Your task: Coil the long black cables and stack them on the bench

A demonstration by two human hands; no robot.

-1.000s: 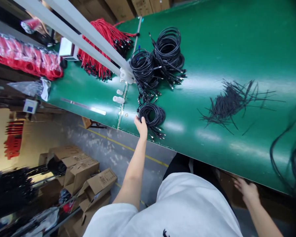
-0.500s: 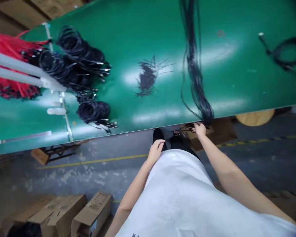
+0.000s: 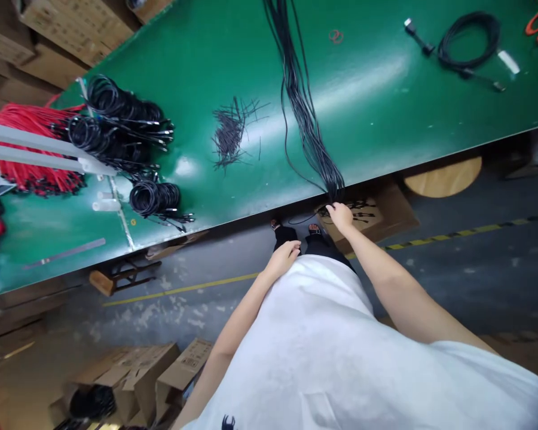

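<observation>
My right hand (image 3: pixel 341 216) reaches to the near edge of the green table (image 3: pixel 385 119), where a long bundle of black cables (image 3: pixel 302 107) hangs over the edge. Its fingers curl around the cable ends there. My left hand (image 3: pixel 283 258) rests against my white shirt at the waist, fingers loosely bent, holding nothing. A small coil of black cable (image 3: pixel 155 198) lies on the table to the left, apart from both hands.
Piled black coils (image 3: pixel 116 128), red cables (image 3: pixel 31 143) and a heap of black ties (image 3: pixel 231 131) lie on the table. One coiled cable (image 3: pixel 468 39) sits far right. A cardboard box (image 3: pixel 367 215) is under the edge; more boxes (image 3: pixel 138 376) stand on the floor.
My left hand left the small coil and dropped to my waist. The view swung right, and my right hand rose to the hanging cable bundle at the table edge.
</observation>
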